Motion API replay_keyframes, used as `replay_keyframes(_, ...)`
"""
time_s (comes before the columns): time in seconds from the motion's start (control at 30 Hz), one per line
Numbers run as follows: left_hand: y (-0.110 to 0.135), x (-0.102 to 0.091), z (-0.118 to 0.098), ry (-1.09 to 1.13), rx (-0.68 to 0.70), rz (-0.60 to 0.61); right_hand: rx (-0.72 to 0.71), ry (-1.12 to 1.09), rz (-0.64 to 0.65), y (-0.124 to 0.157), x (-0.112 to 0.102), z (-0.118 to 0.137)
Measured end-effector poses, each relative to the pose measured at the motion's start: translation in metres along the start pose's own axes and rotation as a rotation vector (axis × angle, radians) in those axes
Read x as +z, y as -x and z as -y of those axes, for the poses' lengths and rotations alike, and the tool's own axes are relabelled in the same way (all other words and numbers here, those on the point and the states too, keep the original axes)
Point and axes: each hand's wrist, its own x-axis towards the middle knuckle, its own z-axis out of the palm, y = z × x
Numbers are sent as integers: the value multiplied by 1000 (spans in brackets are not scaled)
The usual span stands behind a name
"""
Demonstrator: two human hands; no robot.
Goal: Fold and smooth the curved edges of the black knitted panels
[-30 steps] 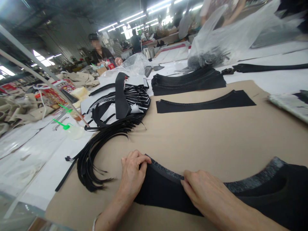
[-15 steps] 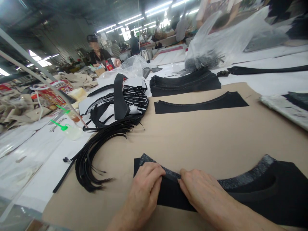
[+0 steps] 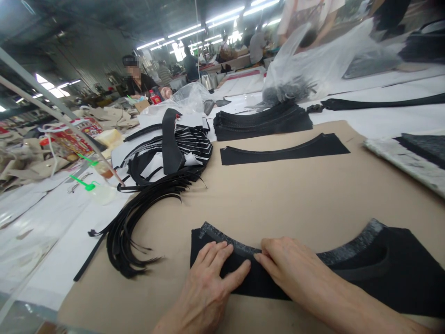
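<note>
in the head view, the left hand [image 3: 212, 283] lies flat and open on a black cloth panel [image 3: 399, 273], its fingers spread, apparently to keep the cloth smooth against the brown paper sheet [image 3: 278, 199]. the right hand [image 3: 295, 273] rests beside it, fingertips at the panel's grey speckled edge [image 3: 229, 242]; whether it pinches that edge, i cannot tell. the panel lies on the near part of the sheet. beyond it on the sheet sits a single flat black piece [image 3: 285, 154]. a stack of black pieces [image 3: 264, 124] lies past the sheet's far edge, and loose black strips [image 3: 121, 241] curve over its left edge, all within easy reach.
</note>
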Motion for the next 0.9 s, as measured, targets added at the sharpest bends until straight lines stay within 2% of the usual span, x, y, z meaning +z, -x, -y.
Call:
replay_keyframes(0.2, 2, 3, 2, -36, 16, -7, 8, -115, 0, -2, -11, 0)
replay_keyframes(0.47, 1, 1, -3, -104, 27, -51, 7, -9, 32, 0, -1, 0)
replay_keyframes(0.67, 4, 6, -5, -100, 10, -24, 23, 9, 48, 0, 0, 2)
replay_keyframes(0.9, 3, 2, -5, -137, 24, 33, -29, 43, -29, 0, 9, -3)
